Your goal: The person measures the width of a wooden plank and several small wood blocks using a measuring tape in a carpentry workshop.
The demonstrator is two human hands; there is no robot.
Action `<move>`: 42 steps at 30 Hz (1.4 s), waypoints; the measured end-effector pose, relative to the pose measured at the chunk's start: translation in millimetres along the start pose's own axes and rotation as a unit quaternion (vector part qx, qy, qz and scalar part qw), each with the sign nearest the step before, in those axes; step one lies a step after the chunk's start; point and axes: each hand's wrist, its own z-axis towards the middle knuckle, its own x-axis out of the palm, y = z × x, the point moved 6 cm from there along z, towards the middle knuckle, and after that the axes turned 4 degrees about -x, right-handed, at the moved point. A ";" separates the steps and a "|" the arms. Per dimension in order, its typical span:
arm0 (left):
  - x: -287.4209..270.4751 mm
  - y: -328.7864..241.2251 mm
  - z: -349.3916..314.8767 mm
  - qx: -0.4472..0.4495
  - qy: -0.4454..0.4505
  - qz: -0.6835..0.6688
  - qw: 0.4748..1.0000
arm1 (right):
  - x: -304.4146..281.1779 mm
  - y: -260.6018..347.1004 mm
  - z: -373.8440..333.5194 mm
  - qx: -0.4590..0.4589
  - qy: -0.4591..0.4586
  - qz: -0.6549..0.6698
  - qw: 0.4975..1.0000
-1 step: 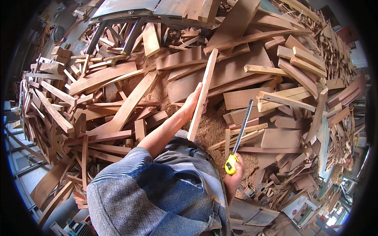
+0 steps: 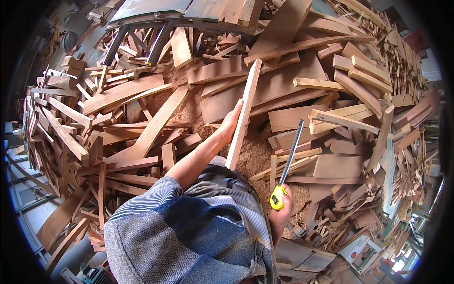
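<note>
My left hand (image 2: pixel 231 122) is closed round a narrow wooden strip (image 2: pixel 245 112), tilted with its far end leaning right. The strip's far end reaches over the heaped boards and its near end comes close to my clothing. My right hand (image 2: pixel 283 206), lower and to the right, grips a yellow tape measure (image 2: pixel 277 198). Its dark blade (image 2: pixel 291 152) is pulled out some way and points up and slightly right, apart from the strip. Part of the right hand's fingers is hidden behind the case.
Loose boards and offcuts lie heaped all round, among them a wide board (image 2: pixel 156 128) on the left and stacked planks (image 2: pixel 373 75) on the right. Sawdust (image 2: pixel 257 154) covers the ground between my hands. A metal machine table (image 2: pixel 146 10) stands at the far side.
</note>
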 end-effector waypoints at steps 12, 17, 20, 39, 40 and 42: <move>-7.0 2.4 21.0 0.101 -0.005 -0.026 0.995 | 5.9 -1.4 -8.4 0.018 -0.014 0.015 1.000; -7.2 7.3 25.4 0.109 0.020 -0.011 0.994 | 5.5 -2.9 -10.2 0.031 -0.023 0.015 0.999; -12.0 9.2 29.0 0.124 0.009 0.030 0.992 | 6.8 -2.8 -11.3 0.022 -0.026 0.016 0.999; -9.3 11.7 19.5 0.170 0.028 0.134 0.976 | 2.8 -11.5 -3.9 0.021 -0.040 0.025 0.999; -9.2 12.5 18.8 0.170 0.024 0.139 0.975 | 3.6 -10.5 -4.5 0.023 -0.043 0.024 0.999; -9.4 14.4 18.2 0.168 0.017 0.149 0.974 | 3.6 -9.3 -5.2 0.025 -0.045 0.018 0.999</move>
